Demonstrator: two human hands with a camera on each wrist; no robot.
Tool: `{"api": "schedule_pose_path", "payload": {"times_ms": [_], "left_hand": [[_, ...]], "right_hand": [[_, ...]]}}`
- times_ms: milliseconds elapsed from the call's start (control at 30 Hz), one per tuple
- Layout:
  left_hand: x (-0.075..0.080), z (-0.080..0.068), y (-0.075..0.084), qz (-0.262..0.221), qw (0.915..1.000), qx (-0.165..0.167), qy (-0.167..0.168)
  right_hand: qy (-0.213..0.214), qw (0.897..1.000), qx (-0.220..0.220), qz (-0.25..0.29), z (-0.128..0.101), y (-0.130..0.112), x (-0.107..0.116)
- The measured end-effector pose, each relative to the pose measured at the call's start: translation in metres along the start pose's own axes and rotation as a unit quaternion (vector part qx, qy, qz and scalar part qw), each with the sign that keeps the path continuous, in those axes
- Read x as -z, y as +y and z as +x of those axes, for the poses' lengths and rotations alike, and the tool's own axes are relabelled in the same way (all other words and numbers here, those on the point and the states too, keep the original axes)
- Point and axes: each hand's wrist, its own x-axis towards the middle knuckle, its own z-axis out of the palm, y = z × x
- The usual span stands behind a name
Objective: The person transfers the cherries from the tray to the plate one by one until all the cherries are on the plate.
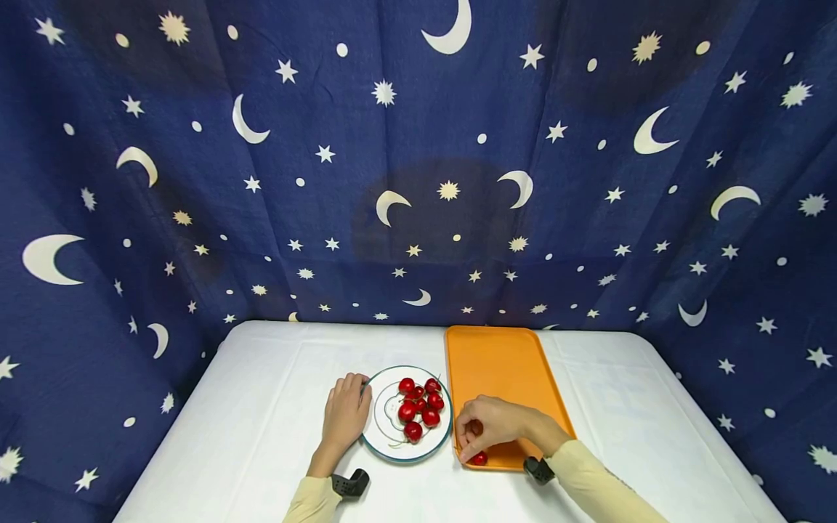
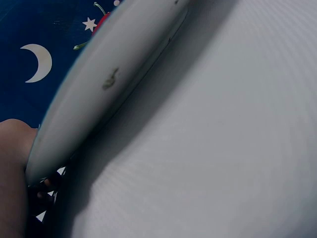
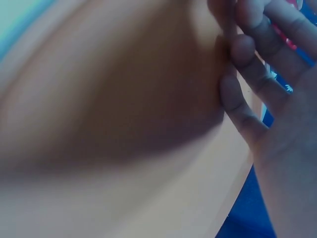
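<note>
My left hand [image 1: 348, 408] grips the left rim of a white plate [image 1: 386, 443] with a teal edge. In the left wrist view the plate's underside [image 2: 94, 94] shows, and some fingers reach beneath it. Several red cherries [image 1: 407, 412] with stems lie on the plate. Over the near left corner of an orange tray [image 1: 500, 363], my right hand [image 1: 493, 425] has its fingers bent and tips drawn together at a single cherry [image 1: 480, 458]. It seems to pinch this cherry, perhaps by the stem; the exact contact is hidden. The right wrist view shows curled fingers [image 3: 265, 84] against the tray.
A white cloth [image 1: 275, 407] covers the table. The tray stands directly right of the plate and reaches to the table's back edge. A dark blue curtain [image 1: 418, 145] with moons and stars hangs behind and at both sides. Each wrist wears a black band [image 1: 351, 484].
</note>
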Motion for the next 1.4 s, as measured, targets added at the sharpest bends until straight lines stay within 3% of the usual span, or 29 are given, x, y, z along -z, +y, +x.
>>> {"api": "schedule_pose_path", "payload": {"times_ms": [267, 500, 833, 1000, 1233, 1400], "left_hand": [[-0.001, 0.000, -0.001, 0.001, 1.0000, 0.001, -0.003], [0.000, 0.000, -0.001, 0.004, 0.9998, -0.014, 0.014], [0.001, 0.001, -0.001, 0.003, 1.0000, -0.004, -0.005], [0.002, 0.002, 0.000, 0.006, 1.0000, -0.001, -0.005], [0.000, 0.001, 0.000, 0.004, 0.9999, -0.008, 0.011], [-0.001, 0.000, 0.000, -0.002, 1.0000, 0.000, -0.003]], "right_hand": [[-0.001, 1.000, 0.003, -0.030, 0.002, -0.003, 0.000], [-0.006, 0.999, 0.003, -0.039, 0.003, -0.003, 0.001], [-0.006, 0.999, 0.031, 0.040, 0.001, 0.001, 0.009], [0.033, 0.997, 0.037, 0.050, -0.001, 0.009, 0.016], [0.094, 0.994, 0.009, 0.056, -0.001, 0.012, 0.025], [0.124, 0.992, 0.004, 0.038, 0.000, 0.011, 0.028]]}}
